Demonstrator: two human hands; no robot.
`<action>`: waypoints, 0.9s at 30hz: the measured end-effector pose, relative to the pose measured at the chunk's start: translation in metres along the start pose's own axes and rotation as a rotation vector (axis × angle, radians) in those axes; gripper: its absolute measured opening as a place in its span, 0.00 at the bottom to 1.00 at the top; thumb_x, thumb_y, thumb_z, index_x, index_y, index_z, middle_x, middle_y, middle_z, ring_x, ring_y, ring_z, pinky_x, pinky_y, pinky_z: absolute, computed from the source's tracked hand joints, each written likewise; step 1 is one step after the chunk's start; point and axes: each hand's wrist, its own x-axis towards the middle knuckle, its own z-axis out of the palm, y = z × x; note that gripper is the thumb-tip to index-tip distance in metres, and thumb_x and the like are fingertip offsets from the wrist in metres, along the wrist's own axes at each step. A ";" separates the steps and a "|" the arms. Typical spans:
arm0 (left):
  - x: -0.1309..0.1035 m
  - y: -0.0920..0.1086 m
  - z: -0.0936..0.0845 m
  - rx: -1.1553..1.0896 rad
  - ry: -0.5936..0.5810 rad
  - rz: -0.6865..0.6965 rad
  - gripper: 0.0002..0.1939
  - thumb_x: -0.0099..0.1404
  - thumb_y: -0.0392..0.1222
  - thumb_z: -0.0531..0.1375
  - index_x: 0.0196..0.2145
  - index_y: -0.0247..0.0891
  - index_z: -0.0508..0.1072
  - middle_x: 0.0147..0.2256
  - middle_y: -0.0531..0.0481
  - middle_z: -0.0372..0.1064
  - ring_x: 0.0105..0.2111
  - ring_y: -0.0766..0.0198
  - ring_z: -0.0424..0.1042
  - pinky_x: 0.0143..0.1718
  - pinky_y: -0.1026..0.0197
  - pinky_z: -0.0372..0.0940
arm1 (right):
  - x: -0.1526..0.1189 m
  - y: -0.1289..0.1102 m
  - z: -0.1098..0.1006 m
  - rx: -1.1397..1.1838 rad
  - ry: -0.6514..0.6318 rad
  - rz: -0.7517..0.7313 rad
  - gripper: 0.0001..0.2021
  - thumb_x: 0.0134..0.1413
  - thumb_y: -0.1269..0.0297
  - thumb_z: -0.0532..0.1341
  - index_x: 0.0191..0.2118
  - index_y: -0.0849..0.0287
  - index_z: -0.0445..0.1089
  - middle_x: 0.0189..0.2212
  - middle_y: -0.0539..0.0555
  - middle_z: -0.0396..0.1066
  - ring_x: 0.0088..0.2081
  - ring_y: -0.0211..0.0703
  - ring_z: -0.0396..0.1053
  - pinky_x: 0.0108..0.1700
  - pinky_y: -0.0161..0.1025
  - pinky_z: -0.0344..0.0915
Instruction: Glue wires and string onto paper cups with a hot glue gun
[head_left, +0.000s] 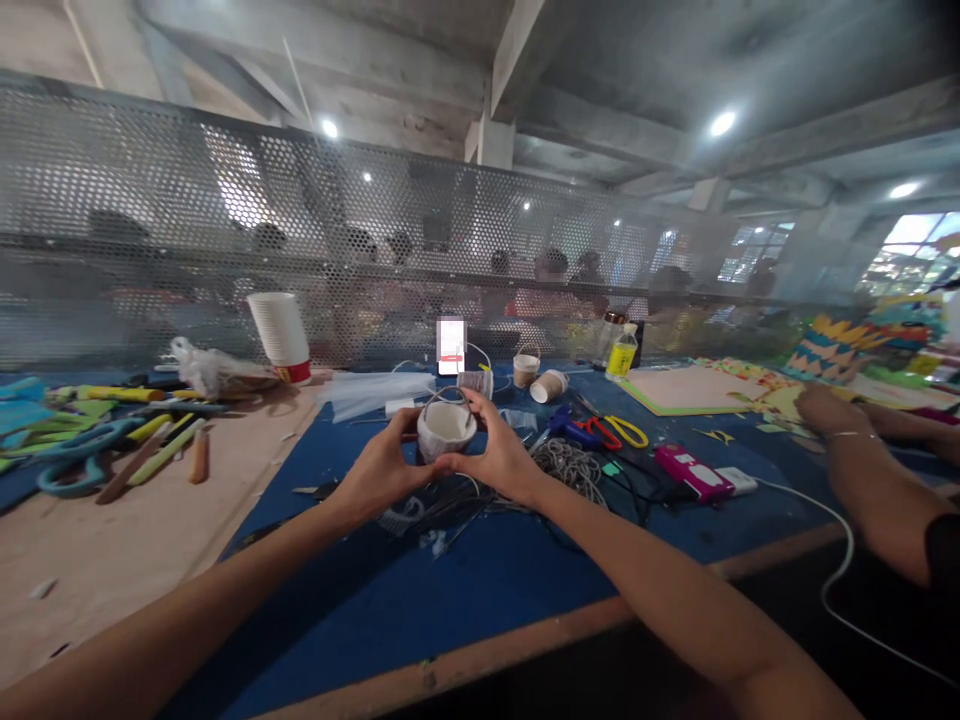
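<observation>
A small whitish cup (445, 428) with a thin looped handle over its top is held upright above the blue table cover (420, 600). My left hand (386, 462) grips its left side, thumb low and fingers behind. From the right, my right hand (499, 450) wraps round the same cup, its thumb meeting the left one at the bottom front. A heap of grey cord (570, 468) lies just right of my right hand. Behind the cup are a lit phone (451, 350) and another wrapped cup (475, 383).
Stacked paper cups (279, 335), blue scissors (82, 460) and clay-like sticks lie left. Rightward are two small cups, red-yellow scissors (619, 432), a glue gun (574, 428), a bottle (622, 355) and a magenta device (691, 473). Another person's arms (870, 480) reach in at far right.
</observation>
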 end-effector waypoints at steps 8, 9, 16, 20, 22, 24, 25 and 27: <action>0.000 -0.006 0.003 -0.081 -0.024 -0.012 0.34 0.53 0.49 0.69 0.55 0.38 0.62 0.52 0.39 0.71 0.51 0.48 0.73 0.52 0.47 0.68 | -0.001 -0.004 -0.001 -0.076 0.015 0.012 0.51 0.40 0.50 0.74 0.67 0.52 0.49 0.62 0.62 0.60 0.61 0.57 0.61 0.64 0.57 0.58; 0.001 -0.006 0.004 -0.086 -0.022 -0.008 0.34 0.54 0.48 0.68 0.54 0.38 0.63 0.52 0.39 0.71 0.52 0.48 0.73 0.52 0.46 0.67 | -0.001 -0.003 -0.001 -0.071 0.014 0.008 0.51 0.40 0.50 0.74 0.67 0.52 0.49 0.62 0.62 0.60 0.61 0.57 0.61 0.64 0.56 0.58; 0.000 -0.006 0.007 -0.095 -0.003 0.034 0.35 0.52 0.47 0.69 0.56 0.39 0.64 0.53 0.42 0.72 0.52 0.49 0.72 0.54 0.47 0.66 | 0.001 0.006 0.002 0.137 -0.021 -0.003 0.50 0.42 0.53 0.74 0.67 0.55 0.48 0.58 0.62 0.64 0.56 0.50 0.67 0.61 0.50 0.63; -0.002 -0.009 0.009 -0.145 -0.026 0.014 0.37 0.52 0.48 0.70 0.57 0.40 0.63 0.53 0.41 0.71 0.52 0.48 0.72 0.54 0.45 0.66 | 0.002 0.012 0.002 0.251 -0.061 0.014 0.50 0.45 0.54 0.73 0.68 0.55 0.45 0.60 0.62 0.62 0.58 0.49 0.66 0.62 0.49 0.61; -0.003 -0.012 0.010 -0.129 -0.014 0.000 0.37 0.52 0.48 0.69 0.57 0.40 0.62 0.52 0.40 0.72 0.51 0.48 0.73 0.52 0.45 0.67 | 0.003 0.015 0.002 0.281 -0.072 0.018 0.50 0.44 0.55 0.73 0.68 0.55 0.45 0.61 0.63 0.61 0.59 0.49 0.66 0.62 0.49 0.61; -0.003 -0.014 0.009 -0.074 0.017 0.015 0.36 0.52 0.49 0.69 0.56 0.39 0.62 0.52 0.40 0.72 0.50 0.48 0.73 0.51 0.46 0.68 | 0.004 0.018 0.004 0.294 -0.053 0.030 0.52 0.41 0.56 0.74 0.68 0.56 0.46 0.60 0.63 0.62 0.59 0.50 0.66 0.62 0.49 0.61; -0.004 -0.015 0.009 -0.040 0.030 0.032 0.36 0.52 0.49 0.69 0.55 0.39 0.62 0.52 0.39 0.72 0.50 0.48 0.73 0.51 0.46 0.68 | 0.004 0.018 0.005 0.295 -0.042 0.043 0.52 0.40 0.56 0.75 0.67 0.56 0.47 0.60 0.63 0.62 0.59 0.50 0.66 0.62 0.50 0.61; -0.004 -0.016 0.009 0.026 0.058 0.066 0.36 0.52 0.50 0.69 0.55 0.39 0.62 0.52 0.39 0.72 0.49 0.48 0.73 0.51 0.46 0.67 | 0.005 0.019 0.007 0.291 -0.024 0.069 0.52 0.38 0.55 0.76 0.67 0.56 0.48 0.59 0.63 0.64 0.57 0.51 0.67 0.61 0.50 0.62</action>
